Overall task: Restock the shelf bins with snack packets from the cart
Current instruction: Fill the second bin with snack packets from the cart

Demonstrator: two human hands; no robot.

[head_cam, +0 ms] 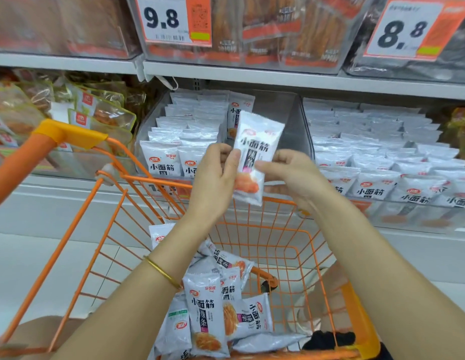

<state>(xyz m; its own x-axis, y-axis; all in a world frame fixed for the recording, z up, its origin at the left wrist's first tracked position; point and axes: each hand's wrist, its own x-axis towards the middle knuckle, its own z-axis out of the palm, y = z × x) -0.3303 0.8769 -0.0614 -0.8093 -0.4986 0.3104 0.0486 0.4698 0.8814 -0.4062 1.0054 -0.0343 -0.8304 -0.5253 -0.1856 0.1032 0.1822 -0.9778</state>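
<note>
Forearms raised over cart [153, 180]. Left hand [215, 178] pinches packet [254, 152] by its left edge, thumb in front; right hand [291, 175] pinches the right edge. Packet near upright (print facing camera), before bin [275, 105].

— What sort of place is this?
— A shop: a self-service snack aisle. Above the left hand [213, 178] sit big orange-edged price cards [171, 19], "9.8" and "8.8", one bearing a barcode, fronting white metal shelves [278, 79].
— What else shows it?
— Beyond that hand, clear shelf bins [283, 110] hold rows of identical snack packets [162, 165], and an orange wire cart [153, 178] stands below it.
</note>
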